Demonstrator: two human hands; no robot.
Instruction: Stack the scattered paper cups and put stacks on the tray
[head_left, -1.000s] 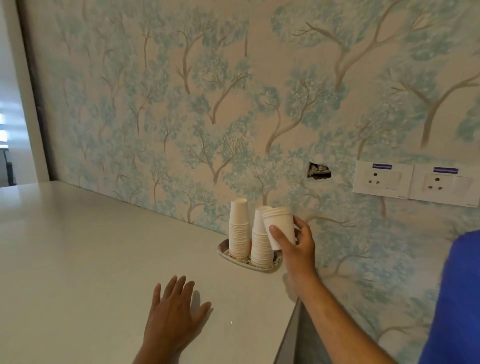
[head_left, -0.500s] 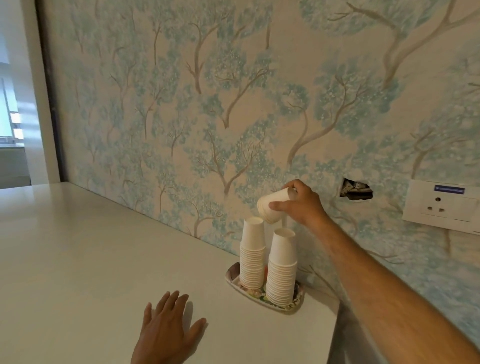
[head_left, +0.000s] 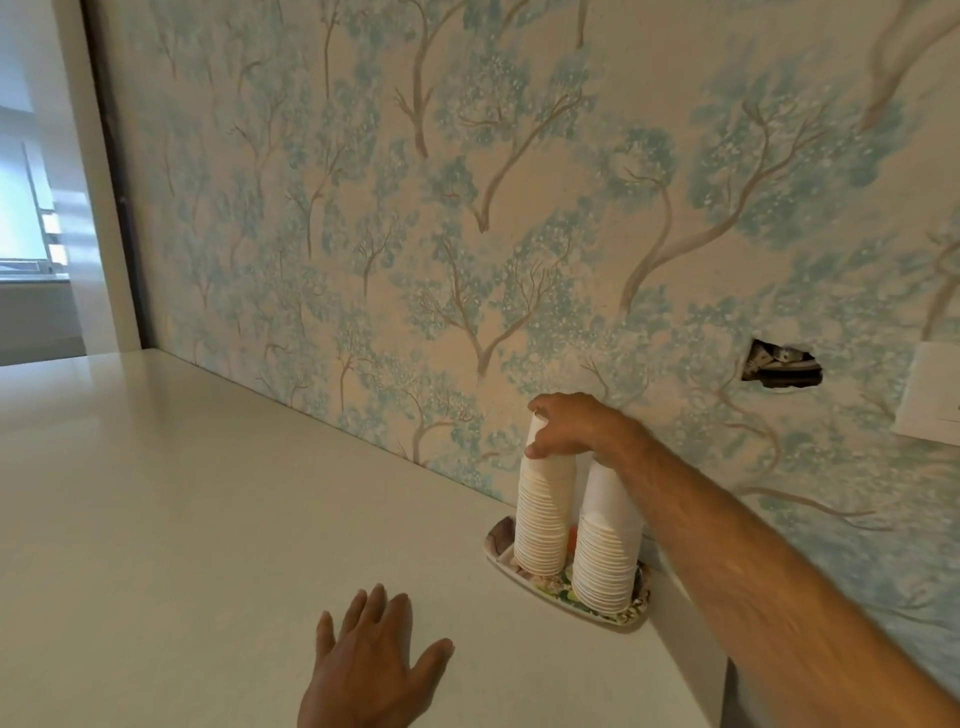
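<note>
Head view, forward-down over counter (head_left: 218, 519), facing wall (head_left: 467, 208).

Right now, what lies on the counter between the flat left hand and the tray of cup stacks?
Nothing: in the head view the counter is bare between the left hand and the tray.

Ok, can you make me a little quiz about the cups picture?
1. True or false: both cup stacks stand on the tray.
2. Which hand touches a stack? A) left B) right
3. Fill in: the left hand lies flat on the ____.

Key:
1. True.
2. B: the right hand is on top of the left stack; the right stack stands beside it.
3. Counter.
</note>
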